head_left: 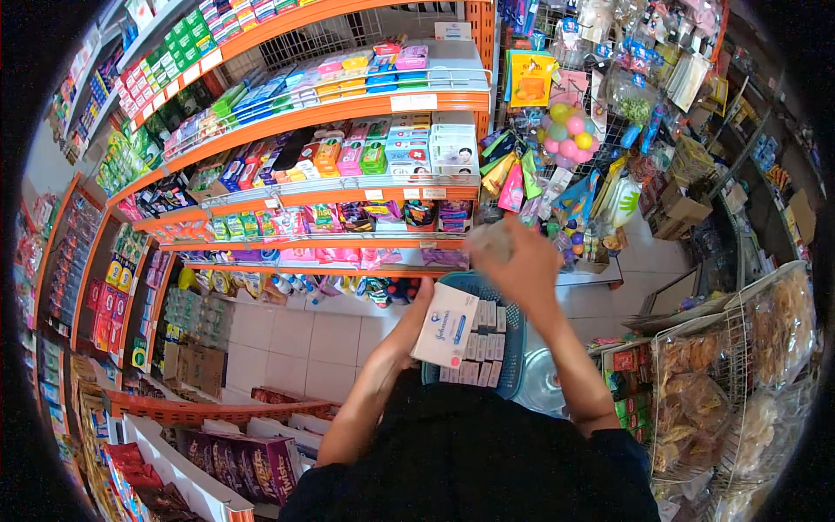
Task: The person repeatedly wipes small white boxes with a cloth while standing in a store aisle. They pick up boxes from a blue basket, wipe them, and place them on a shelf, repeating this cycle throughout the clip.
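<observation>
My left hand (417, 313) is closed on a white rectangular box (445, 327) with blue print, tilted over the left side of a teal plastic basket (515, 365). The basket holds several smaller white packs (485, 348) in rows. My right hand (522, 261) is raised above the basket's right part, fingers closed on a blurred greyish item (491, 244) that I cannot make out, in front of the lowest shelves.
Orange-edged shelves (287, 196) of boxed packs face me. Hanging toys and balloons (570, 135) are at upper right. A wire rack of bagged snacks (696, 391) is at my right, another shelf (200, 452) at lower left, and a clear jug (539, 396) beside the basket on the tiled floor.
</observation>
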Action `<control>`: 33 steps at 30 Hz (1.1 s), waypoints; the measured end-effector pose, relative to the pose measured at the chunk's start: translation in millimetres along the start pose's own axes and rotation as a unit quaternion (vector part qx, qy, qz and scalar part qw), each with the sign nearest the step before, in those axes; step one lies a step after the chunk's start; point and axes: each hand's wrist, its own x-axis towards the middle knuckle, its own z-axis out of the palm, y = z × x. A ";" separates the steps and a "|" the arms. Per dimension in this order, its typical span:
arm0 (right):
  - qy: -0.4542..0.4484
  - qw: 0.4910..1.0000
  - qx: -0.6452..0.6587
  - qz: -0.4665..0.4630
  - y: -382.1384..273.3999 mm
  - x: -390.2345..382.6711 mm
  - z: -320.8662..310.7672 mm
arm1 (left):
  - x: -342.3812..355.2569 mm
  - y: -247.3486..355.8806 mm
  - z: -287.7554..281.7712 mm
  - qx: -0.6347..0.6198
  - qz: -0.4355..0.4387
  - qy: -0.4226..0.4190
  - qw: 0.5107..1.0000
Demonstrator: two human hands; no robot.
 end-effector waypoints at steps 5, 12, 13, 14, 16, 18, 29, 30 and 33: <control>0.002 0.981 0.192 0.008 21.4 -23.9 -15.4 | 1.2 3.4 -6.2 -0.060 -0.007 0.069 0.996; -0.031 0.998 0.057 -0.014 -8.2 -9.9 -15.4 | -2.7 -2.8 2.1 0.041 0.053 0.048 0.997; 0.008 0.999 0.038 0.017 -5.6 -3.6 -16.2 | -6.7 -0.2 5.3 0.039 0.046 0.052 0.997; -0.024 0.984 0.161 0.067 -2.1 -5.6 -20.2 | -8.1 -2.0 7.2 0.036 0.079 0.046 0.995; -0.117 0.957 0.264 0.011 -9.2 -21.0 -16.7 | -5.0 0.4 4.6 -0.048 0.100 0.075 0.991; -0.200 0.931 0.304 -0.035 -18.8 -40.7 -16.6 | 0.2 1.3 6.4 -0.079 0.099 0.065 0.990; -0.109 0.768 0.604 0.181 12.0 -54.1 29.9 | -11.3 0.8 -1.8 -0.155 0.037 0.034 0.987; -0.157 0.860 0.485 0.002 14.8 -45.9 22.5 | -6.8 -5.5 -6.2 -0.135 0.056 0.036 0.989; -0.150 0.963 0.204 -0.095 -0.8 -41.1 13.5 | -3.8 -19.0 -3.4 -0.067 0.046 0.036 0.996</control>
